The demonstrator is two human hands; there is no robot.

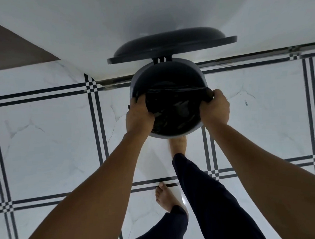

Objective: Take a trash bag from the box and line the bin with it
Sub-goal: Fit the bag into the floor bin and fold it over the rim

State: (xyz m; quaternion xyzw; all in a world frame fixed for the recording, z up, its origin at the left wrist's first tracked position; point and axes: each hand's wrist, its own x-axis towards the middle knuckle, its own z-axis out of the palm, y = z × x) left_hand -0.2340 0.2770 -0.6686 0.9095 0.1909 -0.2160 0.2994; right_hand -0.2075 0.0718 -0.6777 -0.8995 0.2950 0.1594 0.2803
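Black bag (171, 111) in both clenched hands (176, 112)

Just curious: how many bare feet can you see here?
2. One foot pressed up against the front base of the bin, partly hidden by it; the other foot further back on the tiled floor.

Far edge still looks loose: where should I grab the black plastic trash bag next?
Take the black plastic trash bag at its slack far hem, which stretches straight across inside the round grey bin, reaching from above; both hands hold the side edges.
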